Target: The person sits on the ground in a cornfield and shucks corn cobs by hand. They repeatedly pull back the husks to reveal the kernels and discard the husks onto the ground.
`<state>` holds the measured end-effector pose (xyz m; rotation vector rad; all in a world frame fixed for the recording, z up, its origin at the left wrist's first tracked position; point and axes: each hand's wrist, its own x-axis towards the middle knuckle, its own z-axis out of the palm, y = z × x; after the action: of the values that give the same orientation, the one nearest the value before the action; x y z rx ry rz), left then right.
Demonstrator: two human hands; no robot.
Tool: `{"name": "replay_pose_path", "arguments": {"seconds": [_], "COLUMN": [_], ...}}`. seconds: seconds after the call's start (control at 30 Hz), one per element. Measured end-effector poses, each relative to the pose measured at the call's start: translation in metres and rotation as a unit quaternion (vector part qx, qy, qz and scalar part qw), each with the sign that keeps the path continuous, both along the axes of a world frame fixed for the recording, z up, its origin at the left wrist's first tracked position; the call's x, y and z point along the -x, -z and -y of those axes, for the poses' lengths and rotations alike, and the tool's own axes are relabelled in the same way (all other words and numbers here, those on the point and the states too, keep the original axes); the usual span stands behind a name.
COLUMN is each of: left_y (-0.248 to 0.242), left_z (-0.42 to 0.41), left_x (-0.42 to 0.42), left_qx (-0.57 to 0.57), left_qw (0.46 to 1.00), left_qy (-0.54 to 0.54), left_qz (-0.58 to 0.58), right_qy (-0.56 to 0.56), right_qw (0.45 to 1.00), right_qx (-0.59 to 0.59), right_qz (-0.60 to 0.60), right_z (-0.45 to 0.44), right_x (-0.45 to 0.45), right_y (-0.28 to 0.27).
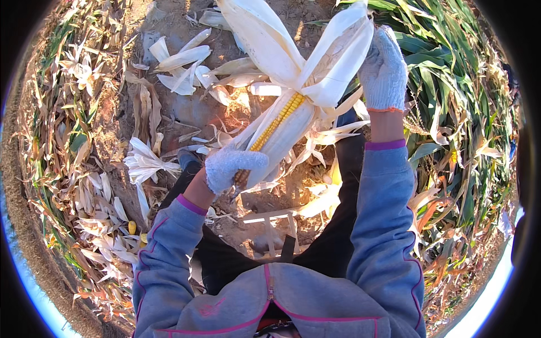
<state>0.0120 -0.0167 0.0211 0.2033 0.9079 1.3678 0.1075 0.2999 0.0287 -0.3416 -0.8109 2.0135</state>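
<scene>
An ear of corn [277, 125] lies tilted across the middle of the view, with a strip of yellow kernels bared between pale husk leaves. My left hand [235, 166], in a white knit glove, grips its lower end, where the kernels look brownish. Dry husk leaves [270, 46] spread from the ear's far end, one group to the upper left and another to the upper right. Gloved as well, my right hand [383, 69] holds the edge of the right-hand husk leaves [343, 55]; its fingertips are partly hidden behind them.
Loose husks [181, 63] litter the bare soil [177, 107]. A heap of corn stalks with green leaves [448, 80] stands close on the right. To the left lie dry husks [101, 236] with a yellow ear of corn [132, 227]. A slatted frame [269, 234] shows between my legs.
</scene>
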Motion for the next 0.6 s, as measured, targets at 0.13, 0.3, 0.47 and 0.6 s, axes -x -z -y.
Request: {"name": "replay_pose_path", "arguments": {"seconds": [0.13,0.3,0.47,0.6], "left_y": [0.002,-0.002,-0.003,-0.006], "left_z": [-0.023,-0.024,-0.015,-0.018], "left_x": [0.004,0.031,0.045,0.041], "left_qx": [-0.028,-0.038,-0.064,-0.062], "left_qw": [0.988,0.965,0.955,0.951], "left_qy": [-0.148,-0.258,-0.289,-0.302], "left_qz": [0.017,-0.002,0.018,0.017], "right_qy": [0.098,-0.181,-0.414,-0.532], "right_qw": [0.974,0.896,0.695,0.671], "right_qx": [-0.069,-0.148,-0.398,-0.339], "right_qz": [0.192,0.378,0.432,0.39], "right_z": [0.047,0.121,0.137,0.152], "right_x": [0.018,0.025,0.017,0.017], "right_y": [-0.015,-0.018,-0.015,-0.017]}}
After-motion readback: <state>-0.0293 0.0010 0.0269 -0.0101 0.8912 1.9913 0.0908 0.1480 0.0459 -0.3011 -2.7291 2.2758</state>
